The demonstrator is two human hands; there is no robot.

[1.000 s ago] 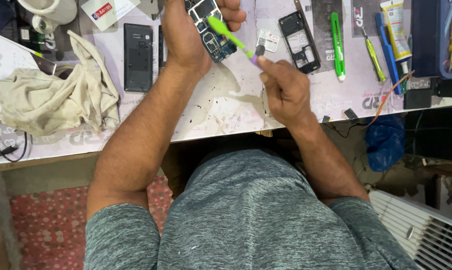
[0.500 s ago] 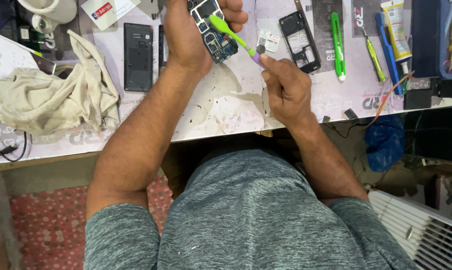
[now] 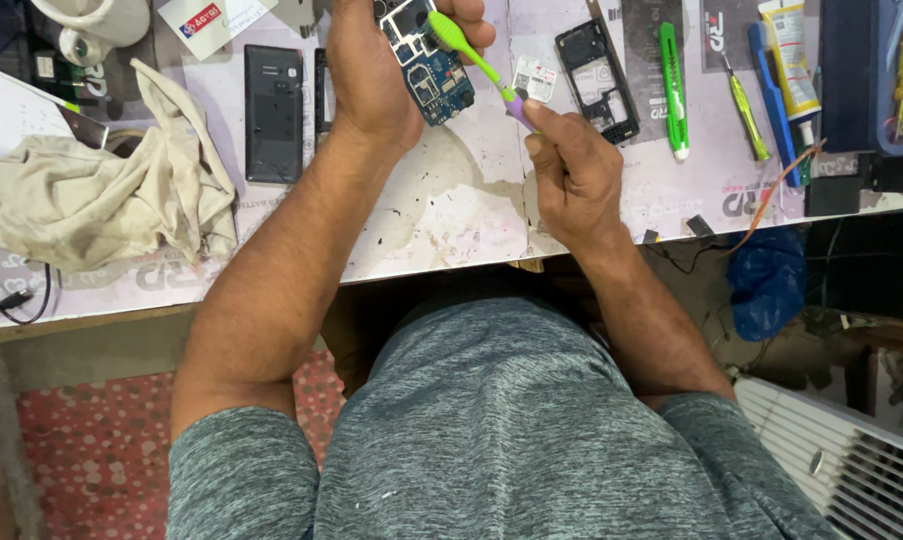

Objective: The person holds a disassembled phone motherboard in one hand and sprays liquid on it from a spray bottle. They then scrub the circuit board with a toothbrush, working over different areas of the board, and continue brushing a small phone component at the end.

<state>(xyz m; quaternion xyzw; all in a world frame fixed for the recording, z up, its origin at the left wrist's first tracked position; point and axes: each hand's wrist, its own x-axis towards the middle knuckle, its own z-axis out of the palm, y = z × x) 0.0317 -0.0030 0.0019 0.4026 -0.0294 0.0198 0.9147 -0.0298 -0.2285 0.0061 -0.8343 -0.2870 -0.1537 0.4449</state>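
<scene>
Now the white table (image 3: 451,215) carries many things: a crumpled beige cloth (image 3: 101,200) lies at the left, a black phone cover (image 3: 273,112) just beside it, and a black phone frame (image 3: 596,80) and a green pen-like tool (image 3: 673,90) at the right. Above the table, the left hand (image 3: 376,75) has its grip closed around a blue circuit board (image 3: 431,70), which is tilted and sticks out from the fingers toward the right. The right hand (image 3: 571,175) has its grip closed on the purple end of a green toothbrush (image 3: 471,55); the brush head rests on the upper part of the board.
</scene>
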